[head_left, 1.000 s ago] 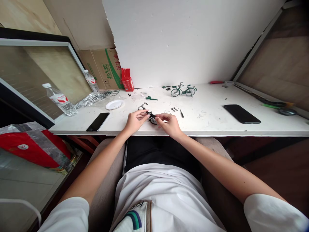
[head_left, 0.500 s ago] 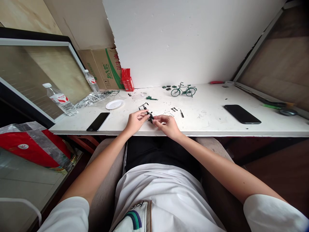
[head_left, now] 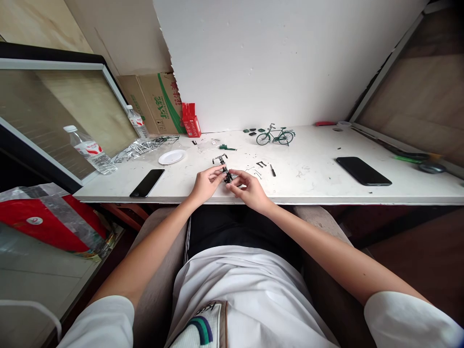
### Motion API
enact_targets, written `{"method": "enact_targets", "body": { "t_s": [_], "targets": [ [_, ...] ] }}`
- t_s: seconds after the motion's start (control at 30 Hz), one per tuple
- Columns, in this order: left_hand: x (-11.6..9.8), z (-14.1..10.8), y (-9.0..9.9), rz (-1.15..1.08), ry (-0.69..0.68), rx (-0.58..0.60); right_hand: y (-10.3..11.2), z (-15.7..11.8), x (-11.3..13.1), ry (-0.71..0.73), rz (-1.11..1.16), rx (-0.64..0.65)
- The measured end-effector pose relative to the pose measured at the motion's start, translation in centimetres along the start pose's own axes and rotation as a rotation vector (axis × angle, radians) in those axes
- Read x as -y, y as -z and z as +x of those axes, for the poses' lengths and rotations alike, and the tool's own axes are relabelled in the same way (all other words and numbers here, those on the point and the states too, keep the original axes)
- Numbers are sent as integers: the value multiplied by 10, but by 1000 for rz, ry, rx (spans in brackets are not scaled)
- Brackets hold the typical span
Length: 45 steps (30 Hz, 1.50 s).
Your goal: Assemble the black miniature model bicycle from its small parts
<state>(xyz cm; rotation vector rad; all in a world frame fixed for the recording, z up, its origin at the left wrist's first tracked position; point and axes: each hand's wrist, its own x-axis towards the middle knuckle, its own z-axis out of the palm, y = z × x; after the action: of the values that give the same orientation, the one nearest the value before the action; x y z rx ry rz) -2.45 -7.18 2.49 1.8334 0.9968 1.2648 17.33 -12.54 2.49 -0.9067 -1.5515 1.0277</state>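
A small black model bicycle (head_left: 226,170) is held between both hands just above the front part of the white table, its handlebars pointing away from me. My left hand (head_left: 207,184) pinches its frame from the left side. The fingers of my right hand (head_left: 250,187) close on its rear end, and they partly hide the back wheel. Beyond the hands stands a finished-looking green model bicycle (head_left: 276,135), upright on the table. Small black parts (head_left: 261,164) and a little screwdriver-like black tool (head_left: 273,170) lie right of the hands.
A green part (head_left: 227,147), a white plate (head_left: 171,156) and a phone (head_left: 147,182) lie to the left. Another phone (head_left: 363,171) is at right. Water bottles (head_left: 90,149), a red box (head_left: 191,120) and a cardboard box (head_left: 155,104) stand at the back left.
The black model bicycle has turned slightly, its handlebars shifting to the right. My right hand's fingers have moved a little left and over its rear end.
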Motion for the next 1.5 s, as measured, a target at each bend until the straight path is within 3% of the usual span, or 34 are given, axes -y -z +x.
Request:
{"method": "enact_targets", "body": {
  "t_s": [0.63, 0.83, 1.23, 1.5],
  "targets": [
    [-12, -6, -16, -117, 121, -111, 1, 2, -10, 48, -35, -3],
    [-24, -7, -19, -216, 180, -82, 0, 2, -9, 61, -8, -23],
    [-22, -9, -26, -271, 174, -196, 0, 1, -8, 85, -59, 8],
    [-25, -11, -30, -375, 246, -217, -1, -1, -12, 91, -92, 17]
  ]
}}
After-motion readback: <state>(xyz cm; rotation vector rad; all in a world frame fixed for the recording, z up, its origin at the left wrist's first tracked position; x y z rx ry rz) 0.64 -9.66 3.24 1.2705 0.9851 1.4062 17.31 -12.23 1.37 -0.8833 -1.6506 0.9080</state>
